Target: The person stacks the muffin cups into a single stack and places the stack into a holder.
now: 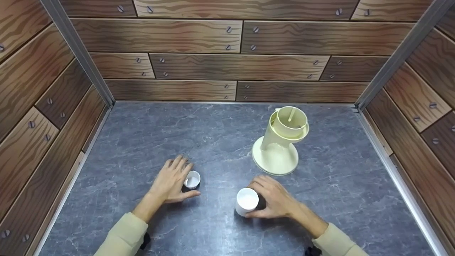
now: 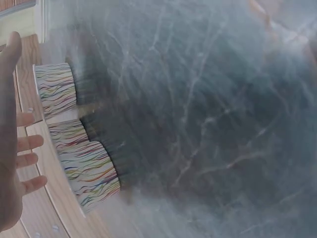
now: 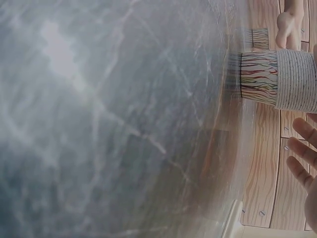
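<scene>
My left hand [image 1: 172, 183] lies beside a small paper cup [image 1: 192, 180], thumb and fingers spread on either side of it. In the left wrist view coloured wavy lines on white paper [image 2: 57, 91] show in separate pieces near the spread fingers [image 2: 30, 143]. My right hand [image 1: 272, 197] curls round a stack of nested paper cups [image 1: 247, 200], with the thumb at its near side and fingers at the far side. Several rims show on the stack [image 3: 297, 81] in the right wrist view, above a patterned lower side that stands on the table.
A pale yellow plastic stand [image 1: 275, 161] with a round base and a cup-shaped top [image 1: 292, 122] is beyond my right hand. The grey marbled table [image 1: 213, 135] is bordered by wood-patterned walls [image 1: 199, 65] at the back and both sides, with metal strips along the corners.
</scene>
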The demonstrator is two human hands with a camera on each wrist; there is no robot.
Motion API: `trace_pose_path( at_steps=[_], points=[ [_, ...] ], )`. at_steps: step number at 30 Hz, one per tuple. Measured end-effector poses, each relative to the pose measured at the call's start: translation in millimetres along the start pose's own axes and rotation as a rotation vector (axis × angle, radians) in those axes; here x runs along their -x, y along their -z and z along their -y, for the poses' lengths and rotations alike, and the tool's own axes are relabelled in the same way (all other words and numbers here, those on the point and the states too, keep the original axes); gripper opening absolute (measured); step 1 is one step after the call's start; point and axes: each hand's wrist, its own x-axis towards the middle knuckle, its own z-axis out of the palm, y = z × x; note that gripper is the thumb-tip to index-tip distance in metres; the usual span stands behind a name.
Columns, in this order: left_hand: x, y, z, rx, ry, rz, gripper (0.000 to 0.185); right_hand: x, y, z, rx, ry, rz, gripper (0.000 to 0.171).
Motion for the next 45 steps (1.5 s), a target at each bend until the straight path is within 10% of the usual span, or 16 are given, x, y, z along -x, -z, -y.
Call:
trace_pose_path(
  at_steps=[45],
  points=[
    [1.6,-4.5,-3.4,-0.022,-0.056,-0.051,0.068,3,-1,-2,-0.007,-0.001,0.001,0.069]
  ],
)
